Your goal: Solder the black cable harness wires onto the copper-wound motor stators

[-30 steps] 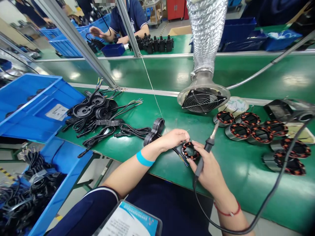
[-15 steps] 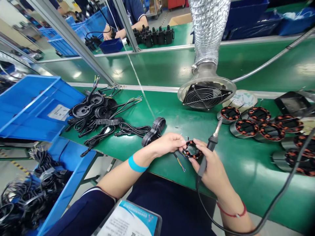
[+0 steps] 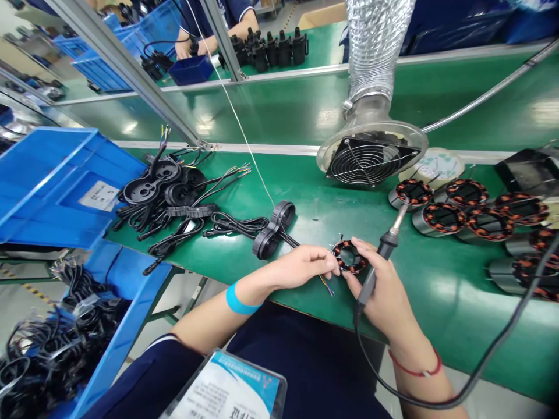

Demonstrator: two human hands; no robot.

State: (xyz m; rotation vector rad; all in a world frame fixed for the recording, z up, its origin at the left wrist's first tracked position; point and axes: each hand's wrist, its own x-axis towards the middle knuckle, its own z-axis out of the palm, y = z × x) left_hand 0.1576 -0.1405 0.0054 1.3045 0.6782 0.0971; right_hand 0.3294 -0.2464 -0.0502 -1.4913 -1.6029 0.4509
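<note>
My right hand (image 3: 384, 285) is closed around a soldering iron (image 3: 376, 267), its metal tip pointing up and away. The thumb and fingers of that same hand also grip the rim of a small ring-shaped motor stator (image 3: 363, 265) with copper windings. My left hand (image 3: 305, 265) pinches at the stator's left edge; what lies between its fingertips is too small to make out. Beyond the left hand rests a black two-ringed plastic cover (image 3: 274, 230) with a coiled cable (image 3: 236, 226). Its coloured wire ends (image 3: 327, 286) stick out beneath my left fingers.
Several stators (image 3: 439, 218) stand at the right. A fume-extractor fan (image 3: 371, 160) hangs over the bench from a foil duct (image 3: 378, 52). Black covers with cables (image 3: 166, 180) are heaped at the left beside blue bins (image 3: 52, 174). Across the divider, a person's hands (image 3: 196, 49) work.
The stator and both hands have shifted slightly right, and the soldering iron has moved with my right hand. The camera view has also shifted a little. Both grips look the same.
</note>
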